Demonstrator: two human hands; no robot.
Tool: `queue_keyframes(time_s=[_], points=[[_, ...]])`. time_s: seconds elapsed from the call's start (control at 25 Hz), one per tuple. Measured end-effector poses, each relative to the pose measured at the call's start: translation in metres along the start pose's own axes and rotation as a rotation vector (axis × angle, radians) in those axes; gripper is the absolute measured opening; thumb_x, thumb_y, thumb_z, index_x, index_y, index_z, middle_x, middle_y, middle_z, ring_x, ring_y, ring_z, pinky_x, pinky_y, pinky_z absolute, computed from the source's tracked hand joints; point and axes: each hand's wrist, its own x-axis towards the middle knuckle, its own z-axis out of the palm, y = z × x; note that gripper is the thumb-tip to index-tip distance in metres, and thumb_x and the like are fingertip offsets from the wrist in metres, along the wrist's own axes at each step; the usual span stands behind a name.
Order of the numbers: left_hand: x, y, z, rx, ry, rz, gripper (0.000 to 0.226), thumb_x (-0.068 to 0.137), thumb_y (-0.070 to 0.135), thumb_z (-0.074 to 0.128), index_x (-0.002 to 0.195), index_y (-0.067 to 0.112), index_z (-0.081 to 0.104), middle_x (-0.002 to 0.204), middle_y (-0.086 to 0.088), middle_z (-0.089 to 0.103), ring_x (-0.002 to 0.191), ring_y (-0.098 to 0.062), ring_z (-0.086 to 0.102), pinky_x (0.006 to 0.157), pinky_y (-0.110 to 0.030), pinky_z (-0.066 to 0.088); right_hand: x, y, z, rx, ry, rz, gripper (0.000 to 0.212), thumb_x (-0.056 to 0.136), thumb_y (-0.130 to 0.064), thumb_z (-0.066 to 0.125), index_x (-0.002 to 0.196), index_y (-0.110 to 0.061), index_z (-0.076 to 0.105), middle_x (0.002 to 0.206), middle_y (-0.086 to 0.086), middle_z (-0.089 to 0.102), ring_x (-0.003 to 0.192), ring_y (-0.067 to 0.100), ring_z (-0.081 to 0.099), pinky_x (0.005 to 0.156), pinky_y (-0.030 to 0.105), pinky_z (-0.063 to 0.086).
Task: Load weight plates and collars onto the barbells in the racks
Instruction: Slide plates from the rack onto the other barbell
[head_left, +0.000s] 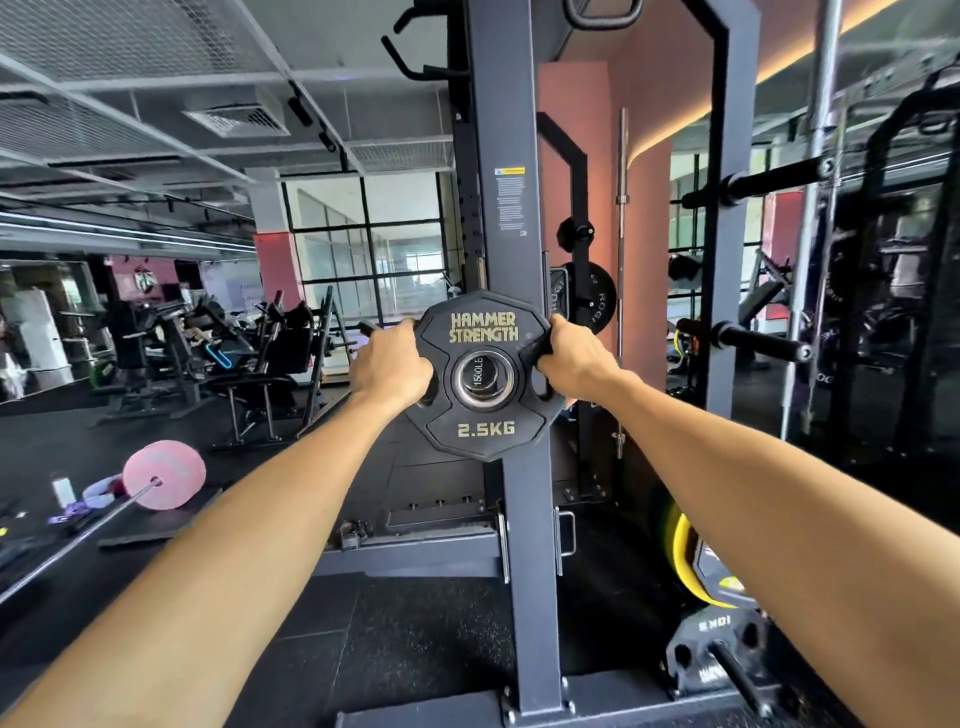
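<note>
A black 2.5 kg weight plate (483, 431) with gold "Hammer Strength" lettering hangs at chest height in front of the grey rack upright (504, 156). The end of a barbell sleeve (483, 378), marked 1500LB, shows through the plate's centre hole. My left hand (392, 366) grips the plate's left edge, fingers curled through a grip slot. My right hand (574, 361) grips the right edge the same way. Both arms are stretched forward. The rest of the barbell is hidden behind the plate and upright.
Black and yellow plates (711, 587) hang on storage pegs at lower right. A barbell with a pink plate (165, 474) lies on the floor at left beside a bottle (63, 491). Empty storage pegs (761, 343) stick out at right. Exercise machines (249, 358) stand behind at left.
</note>
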Motion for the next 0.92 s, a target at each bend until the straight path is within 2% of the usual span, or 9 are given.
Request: queue_keyframes(time_s=[0.12, 0.2, 0.32, 0.44, 0.52, 0.64, 0.68, 0.8, 0.92], points=[[-0.005, 0.015, -0.005, -0.003, -0.003, 0.043, 0.046, 0.081, -0.001, 0.049, 0.126, 0.007, 0.053, 0.096, -0.015, 0.064, 0.084, -0.034, 0.059, 0.066, -0.036, 0.045, -0.006, 0.009, -0.018, 0.001, -0.008, -0.005, 0.024, 0.082, -0.007, 0.050, 0.105, -0.007, 0.046, 0.111, 0.020, 0.061, 0.099, 0.040, 0.058, 0.084, 0.045, 0.050], [-0.004, 0.031, -0.006, 0.014, 0.008, 0.079, 0.044, 0.082, 0.001, 0.050, 0.125, 0.007, 0.053, 0.093, -0.015, 0.064, 0.088, -0.036, 0.062, 0.066, -0.035, 0.041, -0.006, 0.019, -0.033, -0.009, -0.003, -0.002, 0.022, 0.081, -0.007, 0.050, 0.103, -0.008, 0.044, 0.108, 0.019, 0.061, 0.096, 0.040, 0.058, 0.082, 0.045, 0.050], [0.004, 0.061, -0.006, 0.032, 0.017, 0.112, 0.042, 0.082, 0.004, 0.052, 0.123, 0.008, 0.055, 0.082, -0.009, 0.057, 0.082, -0.034, 0.060, 0.066, -0.034, 0.042, 0.000, 0.040, -0.055, -0.021, 0.018, 0.004, 0.024, 0.082, -0.008, 0.051, 0.105, -0.005, 0.047, 0.109, 0.020, 0.061, 0.095, 0.041, 0.059, 0.083, 0.046, 0.051], [0.016, 0.105, 0.005, 0.026, 0.020, 0.122, 0.040, 0.080, 0.004, 0.052, 0.120, 0.009, 0.055, 0.079, -0.008, 0.055, 0.084, -0.033, 0.062, 0.067, -0.035, 0.045, 0.009, 0.074, -0.085, -0.022, 0.032, -0.003, 0.021, 0.082, -0.007, 0.050, 0.103, -0.006, 0.047, 0.106, 0.018, 0.061, 0.091, 0.038, 0.061, 0.080, 0.046, 0.052], [0.022, 0.140, 0.017, 0.023, 0.029, 0.139, 0.048, 0.080, 0.004, 0.052, 0.128, 0.010, 0.053, 0.086, -0.011, 0.061, 0.088, -0.035, 0.063, 0.072, -0.037, 0.051, 0.017, 0.103, -0.107, -0.040, 0.050, -0.019, 0.017, 0.082, -0.009, 0.050, 0.098, -0.009, 0.046, 0.106, 0.017, 0.062, 0.091, 0.036, 0.060, 0.081, 0.047, 0.052], [0.033, 0.195, 0.040, 0.004, 0.053, 0.154, 0.057, 0.083, 0.004, 0.052, 0.139, 0.015, 0.049, 0.114, -0.016, 0.066, 0.104, -0.037, 0.062, 0.079, -0.038, 0.049, 0.031, 0.151, -0.140, -0.076, 0.068, -0.030, 0.014, 0.082, -0.011, 0.052, 0.094, -0.010, 0.045, 0.102, 0.015, 0.062, 0.087, 0.035, 0.060, 0.079, 0.046, 0.054], [0.036, 0.211, 0.046, -0.007, 0.064, 0.158, 0.057, 0.083, 0.004, 0.052, 0.138, 0.016, 0.049, 0.117, -0.016, 0.065, 0.106, -0.037, 0.061, 0.080, -0.038, 0.048, 0.035, 0.165, -0.150, -0.077, 0.069, -0.031, 0.015, 0.082, -0.011, 0.052, 0.095, -0.010, 0.046, 0.102, 0.015, 0.062, 0.087, 0.036, 0.061, 0.079, 0.047, 0.054], [0.047, 0.263, 0.071, -0.044, 0.087, 0.143, 0.046, 0.083, 0.005, 0.053, 0.128, 0.014, 0.055, 0.114, -0.017, 0.065, 0.104, -0.038, 0.061, 0.083, -0.040, 0.048, 0.054, 0.213, -0.180, -0.093, 0.072, -0.040, 0.020, 0.083, -0.011, 0.053, 0.102, -0.006, 0.047, 0.106, 0.018, 0.062, 0.089, 0.036, 0.061, 0.081, 0.049, 0.053], [0.059, 0.303, 0.090, -0.058, 0.087, 0.146, 0.041, 0.084, 0.002, 0.054, 0.124, 0.011, 0.056, 0.112, -0.018, 0.064, 0.105, -0.038, 0.059, 0.086, -0.042, 0.045, 0.071, 0.252, -0.200, -0.083, 0.059, -0.034, 0.019, 0.082, -0.013, 0.053, 0.099, -0.008, 0.045, 0.106, 0.018, 0.062, 0.089, 0.037, 0.062, 0.080, 0.049, 0.054]])
